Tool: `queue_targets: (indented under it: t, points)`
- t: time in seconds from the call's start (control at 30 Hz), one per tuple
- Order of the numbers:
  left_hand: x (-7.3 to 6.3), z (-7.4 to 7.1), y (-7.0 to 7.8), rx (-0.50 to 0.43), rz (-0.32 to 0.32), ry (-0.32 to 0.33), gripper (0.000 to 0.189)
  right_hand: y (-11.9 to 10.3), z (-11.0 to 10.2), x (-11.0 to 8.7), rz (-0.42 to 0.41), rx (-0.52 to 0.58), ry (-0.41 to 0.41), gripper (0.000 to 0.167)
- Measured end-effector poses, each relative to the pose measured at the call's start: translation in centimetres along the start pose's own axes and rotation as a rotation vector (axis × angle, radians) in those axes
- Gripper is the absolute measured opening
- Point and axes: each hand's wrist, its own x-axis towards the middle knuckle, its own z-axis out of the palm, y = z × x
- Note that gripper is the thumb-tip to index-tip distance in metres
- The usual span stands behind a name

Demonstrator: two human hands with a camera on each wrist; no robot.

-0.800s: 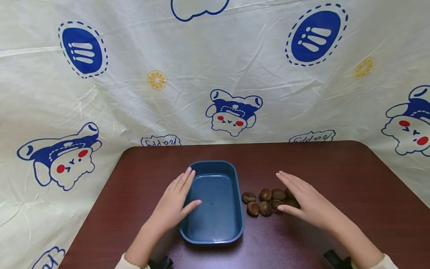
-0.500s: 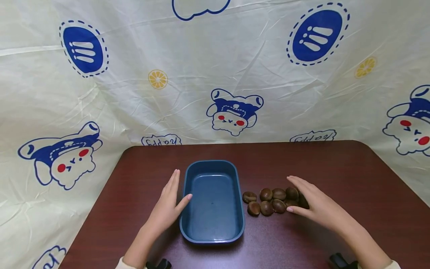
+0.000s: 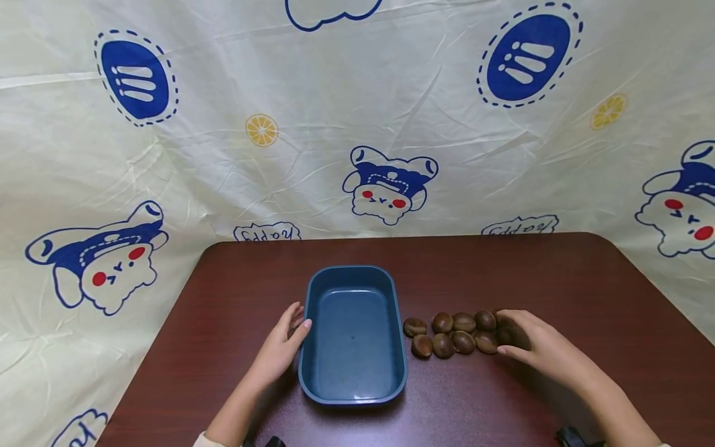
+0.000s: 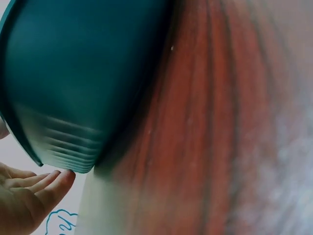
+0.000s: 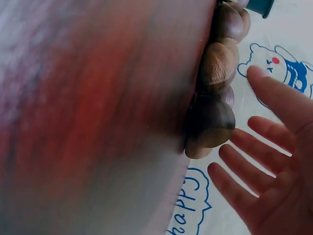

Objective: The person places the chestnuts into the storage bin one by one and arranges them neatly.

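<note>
A blue rectangular tray [image 3: 353,341] stands on the table. My left hand [image 3: 277,349] is at its left side, thumb tip at the rim and fingers beside the outer wall. The left wrist view shows those fingers [image 4: 51,188] extended close to the tray's ribbed wall [image 4: 73,142]. Right of the tray, several brown chestnuts [image 3: 443,346] lie in two rows. My right hand [image 3: 550,344] is at the right end of the rows, thumb and fingers apart around the end chestnuts. In the right wrist view its fingers [image 5: 252,183] are spread near the closest chestnut [image 5: 212,120].
The dark reddish-brown table [image 3: 447,273] has rounded far corners. Behind and beside it hangs a pale sheet [image 3: 313,81] printed with cartoon animals and orange slices. The inside of the tray is bare, and its right rim lies close to the nearest chestnuts.
My left hand has moved left and down from over the tray's left rim to its outer side. My right hand has moved right, from above the chestnuts to the row's end, uncovering more of them.
</note>
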Motion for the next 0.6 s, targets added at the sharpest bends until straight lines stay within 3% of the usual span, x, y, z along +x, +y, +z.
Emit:
queue_targets:
  t: [0.27,0.6]
  points:
    - [-0.2,0.4,-0.4,-0.177,-0.041,-0.015,0.044,1.2,0.4,-0.5,0.029,-0.016,-0.001,0.045]
    - [-0.2,0.4,-0.5,-0.203,-0.046,-0.019,0.045,2.0,1.0,-0.5,0.041,0.0,-0.002,0.041]
